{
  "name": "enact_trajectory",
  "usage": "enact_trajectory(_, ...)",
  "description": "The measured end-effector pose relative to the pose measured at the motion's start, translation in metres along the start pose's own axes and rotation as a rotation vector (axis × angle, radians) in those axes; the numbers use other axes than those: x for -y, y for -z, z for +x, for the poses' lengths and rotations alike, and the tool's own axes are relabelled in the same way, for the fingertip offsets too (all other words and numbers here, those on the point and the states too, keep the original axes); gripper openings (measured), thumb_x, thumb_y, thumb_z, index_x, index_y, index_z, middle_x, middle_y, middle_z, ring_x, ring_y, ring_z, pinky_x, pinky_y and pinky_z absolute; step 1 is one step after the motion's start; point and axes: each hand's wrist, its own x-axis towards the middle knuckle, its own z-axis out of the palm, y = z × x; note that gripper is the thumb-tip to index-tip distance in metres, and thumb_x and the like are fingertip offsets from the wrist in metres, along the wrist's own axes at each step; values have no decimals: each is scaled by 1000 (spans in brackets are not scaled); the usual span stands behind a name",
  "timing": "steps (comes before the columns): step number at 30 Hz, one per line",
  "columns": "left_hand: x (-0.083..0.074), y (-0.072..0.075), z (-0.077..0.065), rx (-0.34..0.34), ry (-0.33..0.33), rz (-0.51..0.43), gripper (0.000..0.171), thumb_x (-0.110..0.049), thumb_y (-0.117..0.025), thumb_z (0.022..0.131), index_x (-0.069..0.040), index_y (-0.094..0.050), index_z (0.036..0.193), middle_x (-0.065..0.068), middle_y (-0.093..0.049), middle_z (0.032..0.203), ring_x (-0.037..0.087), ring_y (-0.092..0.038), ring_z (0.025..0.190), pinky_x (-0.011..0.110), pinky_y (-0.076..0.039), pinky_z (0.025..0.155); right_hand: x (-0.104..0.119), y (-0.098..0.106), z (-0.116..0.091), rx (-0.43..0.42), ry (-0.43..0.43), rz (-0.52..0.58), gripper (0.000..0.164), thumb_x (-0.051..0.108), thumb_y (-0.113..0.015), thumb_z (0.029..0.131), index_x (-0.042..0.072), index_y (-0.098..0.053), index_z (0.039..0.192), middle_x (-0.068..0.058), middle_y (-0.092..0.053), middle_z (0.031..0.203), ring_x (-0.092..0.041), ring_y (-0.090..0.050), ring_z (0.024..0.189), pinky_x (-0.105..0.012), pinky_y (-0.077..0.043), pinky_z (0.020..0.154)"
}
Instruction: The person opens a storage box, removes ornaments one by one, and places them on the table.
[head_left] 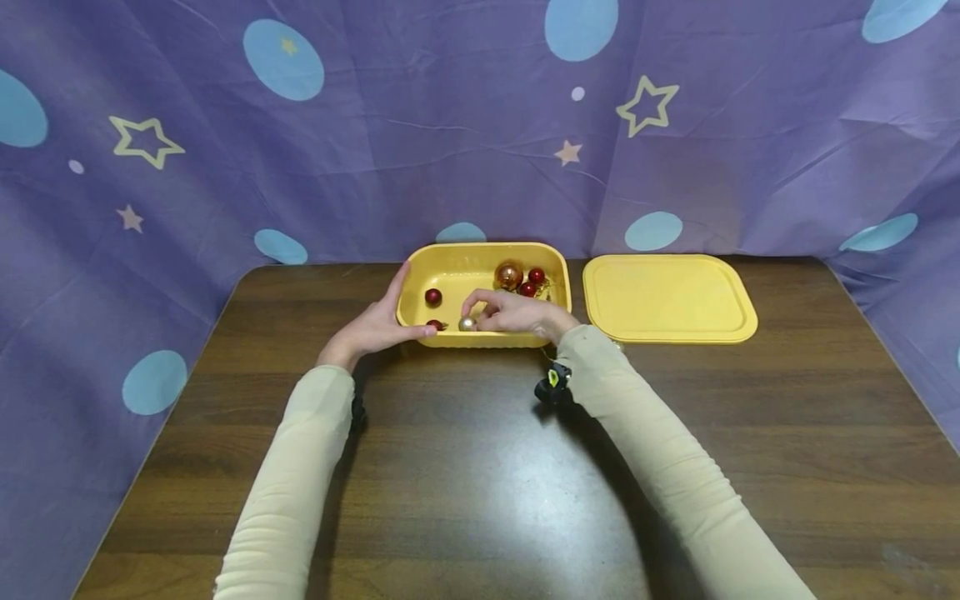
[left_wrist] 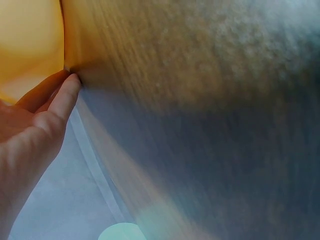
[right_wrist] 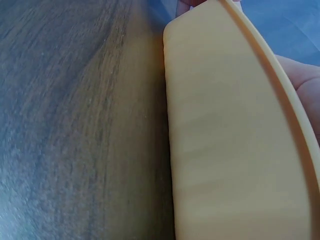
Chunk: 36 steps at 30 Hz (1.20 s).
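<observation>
A yellow plastic box stands near the back of the table. My left hand holds its left front corner, thumb over the front rim and fingers along the left side; the left wrist view has those fingers against the box's outside. Inside the box, my right hand pinches a small pale-gold bauble near the front wall. Two dark red baubles lie at the left. At the right end sit a larger copper bauble and small red ones. The box wall fills much of the right wrist view.
A yellow lid lies flat on the wooden table, right of the box. Close behind hangs a purple curtain with stars and blue spots. A small gold thing peeks out by the right sleeve.
</observation>
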Motion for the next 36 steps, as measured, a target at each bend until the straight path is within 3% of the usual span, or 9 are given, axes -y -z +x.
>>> enact_trajectory(6, 2, 0, 3, 13, -6, -16, 116, -34, -77, 83, -29, 14, 154, 22, -18, 156, 39, -38, 128, 53, -28, 106, 0, 1, -1, -149, 75, 83, 25, -2, -61, 90, 1, -53, 113, -14, -57, 82, -28, -51, 74, -34, -43, 66)
enact_trajectory(9, 3, 0, 3, 18, -1, -20, 116, -34, -77, 83, -30, 15, 153, 22, -15, 157, 39, -35, 131, 52, -26, 108, 0, 2, -3, -238, 126, 40, 25, -3, -63, 88, 0, -55, 111, -12, -57, 83, -31, -53, 78, -36, -45, 68)
enact_trajectory(14, 3, 0, 2, 17, 0, -22, 116, -33, -77, 83, -30, 15, 153, 22, -15, 157, 39, -34, 132, 52, -25, 109, 5, 6, -12, -365, 180, -53, 26, -4, -66, 83, -1, -58, 108, -11, -61, 92, -22, -57, 85, -31, -45, 78)
enact_trajectory(24, 2, 1, -1, 11, 2, -11, 116, -33, -78, 82, -32, 14, 153, 26, -21, 154, 41, -39, 127, 53, -28, 106, 15, 15, -51, -427, 224, -8, 28, -6, -67, 83, -8, -59, 110, -13, -60, 98, -23, -54, 90, -28, -45, 81)
enact_trajectory(36, 2, 1, 0, 12, -8, -21, 117, -31, -78, 82, -29, 15, 154, 25, -18, 155, 41, -38, 128, 53, -27, 107, 16, 20, -83, -485, 177, -39, 28, -2, -65, 85, -5, -58, 112, -15, -60, 99, -25, -56, 92, -27, -47, 79)
